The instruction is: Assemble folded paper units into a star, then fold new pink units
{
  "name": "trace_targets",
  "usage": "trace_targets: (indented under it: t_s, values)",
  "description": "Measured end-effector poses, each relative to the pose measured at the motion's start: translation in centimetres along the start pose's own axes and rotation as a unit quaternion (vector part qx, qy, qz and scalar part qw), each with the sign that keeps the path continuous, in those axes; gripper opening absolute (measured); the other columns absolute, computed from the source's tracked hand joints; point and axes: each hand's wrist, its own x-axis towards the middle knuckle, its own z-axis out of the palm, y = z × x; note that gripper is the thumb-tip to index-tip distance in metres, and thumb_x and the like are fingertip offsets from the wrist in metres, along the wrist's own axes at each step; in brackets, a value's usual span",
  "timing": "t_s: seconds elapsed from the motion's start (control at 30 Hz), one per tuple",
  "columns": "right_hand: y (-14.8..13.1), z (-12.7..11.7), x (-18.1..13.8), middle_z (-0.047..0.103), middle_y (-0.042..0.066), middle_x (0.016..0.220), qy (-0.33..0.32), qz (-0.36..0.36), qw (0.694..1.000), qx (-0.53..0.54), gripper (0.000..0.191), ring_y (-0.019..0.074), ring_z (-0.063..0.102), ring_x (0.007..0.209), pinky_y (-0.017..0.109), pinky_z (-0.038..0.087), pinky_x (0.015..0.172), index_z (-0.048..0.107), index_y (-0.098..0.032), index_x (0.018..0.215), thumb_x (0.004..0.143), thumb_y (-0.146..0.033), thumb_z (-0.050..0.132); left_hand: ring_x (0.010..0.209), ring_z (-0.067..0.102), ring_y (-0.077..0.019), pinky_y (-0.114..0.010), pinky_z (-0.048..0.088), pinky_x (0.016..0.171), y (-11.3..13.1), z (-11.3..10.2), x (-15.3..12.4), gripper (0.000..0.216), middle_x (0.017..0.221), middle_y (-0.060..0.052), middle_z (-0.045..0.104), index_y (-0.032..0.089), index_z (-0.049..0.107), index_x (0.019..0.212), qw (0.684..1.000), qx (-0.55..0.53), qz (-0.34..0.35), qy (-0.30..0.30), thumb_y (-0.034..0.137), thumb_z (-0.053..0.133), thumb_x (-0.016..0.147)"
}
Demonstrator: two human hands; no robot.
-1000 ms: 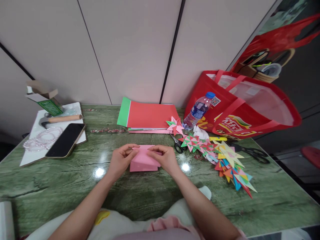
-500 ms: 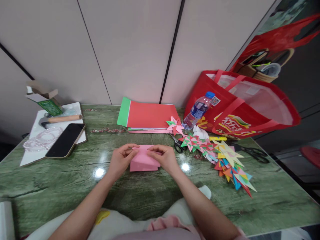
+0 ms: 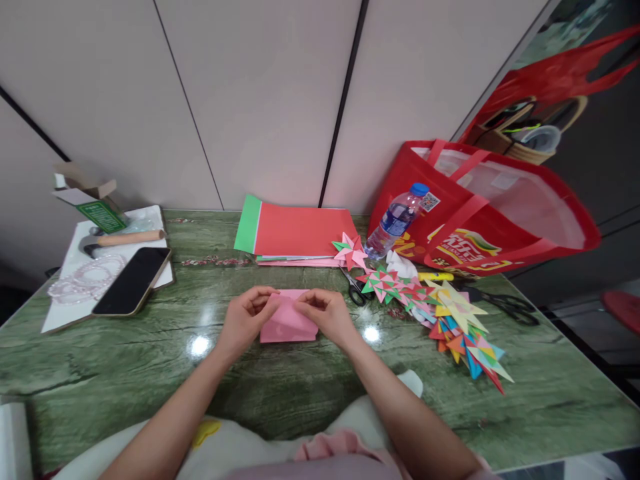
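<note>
A sheet of pink paper point(image 3: 289, 327), partly folded over, lies on the green marbled table point(image 3: 165, 373) in front of me. My left hand point(image 3: 250, 315) pinches its left side between thumb and fingers near the top. Its right side is pinched the same way by my right hand point(image 3: 327, 313). Both thumbs rest on the raised flap, and the fingertips hide part of its upper edge. Behind my hands is a stack of coloured paper point(image 3: 305, 230), red on top with green showing at the left. A pink and green paper star point(image 3: 350, 251) sits at the stack's right corner.
Scissors point(image 3: 358, 293) and several folded paper stars point(image 3: 465, 327) lie to the right. A water bottle point(image 3: 393, 223) stands against a red bag point(image 3: 450, 200). Leftward are a phone point(image 3: 133, 280), a wooden-handled tool point(image 3: 127, 237) and a green box point(image 3: 100, 210). A wall borders the back.
My left thumb has slid slightly right along the pink paper, and the flap's right corner has shifted a little inward. Everything else stays where it was.
</note>
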Motion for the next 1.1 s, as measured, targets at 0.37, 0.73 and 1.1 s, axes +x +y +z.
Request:
trace_targets:
  t_s: [0.37,0.73,1.1]
  values:
    - [-0.1,0.4,-0.3,0.064,0.000,0.061,0.042,-0.013,0.999,0.006,0.014,0.0124,0.056,0.055,0.023,0.045,0.055,0.064,-0.017,0.064,0.067,-0.031,0.065,0.060,0.065,-0.0208,-0.030,0.053,0.059,0.3,1.3,-0.7,0.033,0.064,-0.005,0.069,0.010,0.067,0.076,0.993,-0.016,-0.120,-0.008,0.032,0.076,0.053]
    - [-0.3,0.6,-0.4,0.064,0.001,0.060,0.061,-0.009,0.998,0.011,0.013,0.0119,0.054,0.053,0.023,0.044,0.053,0.065,-0.016,0.064,0.067,-0.029,0.065,0.054,0.065,-0.0184,-0.029,0.055,0.057,-0.2,0.9,-0.4,0.030,0.057,-0.004,0.069,0.009,0.066,0.069,0.987,-0.071,-0.142,-0.001,0.029,0.078,0.051]
    - [0.3,0.0,0.1,0.062,-0.001,0.055,0.067,0.039,0.995,0.059,0.015,0.0090,0.049,0.048,0.021,0.039,0.047,0.066,-0.015,0.065,0.061,-0.029,0.069,0.056,0.066,-0.0182,-0.029,0.056,0.061,0.4,0.4,-0.3,0.026,0.059,-0.005,0.070,0.010,0.066,0.072,0.988,-0.079,-0.126,-0.034,0.031,0.074,0.059]
